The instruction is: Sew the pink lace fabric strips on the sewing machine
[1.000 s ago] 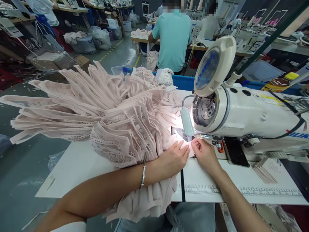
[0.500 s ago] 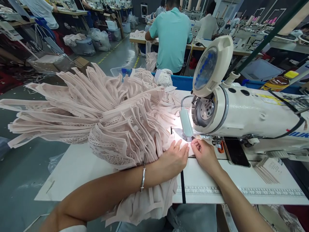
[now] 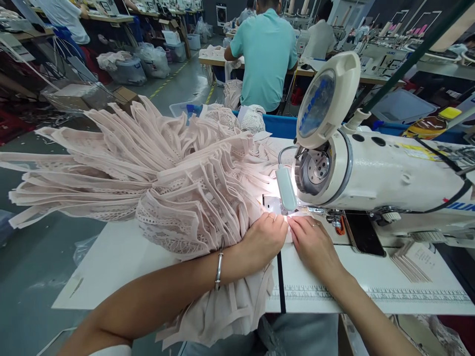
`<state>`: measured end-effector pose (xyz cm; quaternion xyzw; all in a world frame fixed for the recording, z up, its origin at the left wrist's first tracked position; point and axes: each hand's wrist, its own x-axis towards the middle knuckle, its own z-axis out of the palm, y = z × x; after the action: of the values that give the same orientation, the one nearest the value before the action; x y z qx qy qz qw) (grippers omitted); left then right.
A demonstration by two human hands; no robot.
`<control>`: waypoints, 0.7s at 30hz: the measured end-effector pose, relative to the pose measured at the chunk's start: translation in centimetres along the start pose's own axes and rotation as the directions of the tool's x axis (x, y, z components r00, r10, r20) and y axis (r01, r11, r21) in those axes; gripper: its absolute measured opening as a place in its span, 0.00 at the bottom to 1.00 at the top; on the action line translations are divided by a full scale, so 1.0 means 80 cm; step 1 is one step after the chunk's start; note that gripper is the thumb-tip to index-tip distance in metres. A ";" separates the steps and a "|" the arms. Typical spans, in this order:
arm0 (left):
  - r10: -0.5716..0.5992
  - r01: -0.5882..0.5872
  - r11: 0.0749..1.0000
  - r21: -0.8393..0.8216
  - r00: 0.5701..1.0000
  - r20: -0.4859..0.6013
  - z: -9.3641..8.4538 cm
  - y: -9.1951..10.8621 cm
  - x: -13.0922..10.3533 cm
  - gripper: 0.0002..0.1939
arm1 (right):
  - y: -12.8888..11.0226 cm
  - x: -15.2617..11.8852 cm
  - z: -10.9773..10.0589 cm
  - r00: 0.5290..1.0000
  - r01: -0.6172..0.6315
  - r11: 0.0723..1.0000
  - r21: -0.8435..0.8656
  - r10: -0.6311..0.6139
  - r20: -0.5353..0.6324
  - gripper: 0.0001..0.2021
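Pink fabric piece [image 3: 285,217] sits right at the needle area of the sewing machine [image 3: 371,173], lit bright by the machine's lamp [image 3: 285,188], w/ both my hands on it. My left hand [image 3: 265,237] lies flat, fingers close together, pressing the cloth down on the desk [image 3: 122,257]; ring on one finger, silver bangle [image 3: 218,271] on that wrist. My right hand [image 3: 313,242] is just beside it, fingertips nearly touching the left ones, thumb & forefinger pinching the fabric edge under the lamp. Can't tell exactly how much cloth is in that grip, glare's too strong.

Left forearm rests across a big fanned bundle of pink lace pieces [image 3: 148,178] that spreads out to the left, past the desk edge, w/ some hanging down at the front near my lap. A printed ruler strip [image 3: 371,294] runs along the desk's front edge, right of my hands. Machine's handwheel cover [image 3: 322,101] tilts up toward me. A yellow-capped bottle [image 3: 430,126] stands behind the machine, far right.

Farther back, a person in a teal shirt [image 3: 267,54] sits facing away at another desk. More machines & bagged fabric [image 3: 148,59] in the bkgd, left side.
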<state>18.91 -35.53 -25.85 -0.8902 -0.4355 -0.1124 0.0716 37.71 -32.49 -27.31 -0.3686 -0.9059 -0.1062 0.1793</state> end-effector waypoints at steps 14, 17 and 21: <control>0.130 -0.129 0.992 -0.009 0.989 0.073 0.000 0.003 0.008 0.16 | 0.051 -0.016 0.028 0.982 -0.070 0.987 0.143 0.043 0.184 0.34; 0.129 -0.129 0.992 0.001 0.990 0.064 0.001 0.002 0.008 0.16 | 0.049 -0.016 0.031 0.979 -0.098 0.985 0.139 0.071 0.191 0.31; 0.114 -0.114 0.993 -0.013 0.993 0.012 0.006 0.001 0.009 0.17 | 0.047 -0.012 0.028 0.978 -0.120 0.983 0.137 0.093 0.188 0.30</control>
<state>19.48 -34.93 -26.16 -0.9148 -0.3837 -0.1052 0.0696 40.47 -29.73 -29.55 -0.4106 -0.9027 0.0049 0.1287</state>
